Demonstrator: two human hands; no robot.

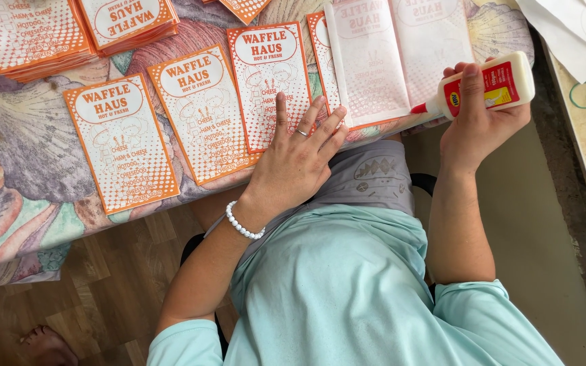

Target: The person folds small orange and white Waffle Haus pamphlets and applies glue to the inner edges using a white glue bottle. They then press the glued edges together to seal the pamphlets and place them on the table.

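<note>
Fingers of left hand (298, 159) splayed flat on orange printed bags (266, 85); right hand (479, 115) clamps glue bottle (486, 85), nozzle at unfolded bag (388, 57) at 12 o'clock; stacks (69, 30) at 10 look finished, three flat bags unglued.

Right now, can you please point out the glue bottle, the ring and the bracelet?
glue bottle (503, 83), head view, on the white body beside the red label.
ring (301, 133), head view, on the band around a left-hand finger.
bracelet (241, 226), head view, on the white beads at the left wrist.

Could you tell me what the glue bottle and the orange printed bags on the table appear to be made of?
The glue bottle in the right hand looks like smooth, slightly glossy white plastic with a red nozzle. The orange printed bags under the left hand seem thin matte paper: flat, creased, print showing through.
</note>
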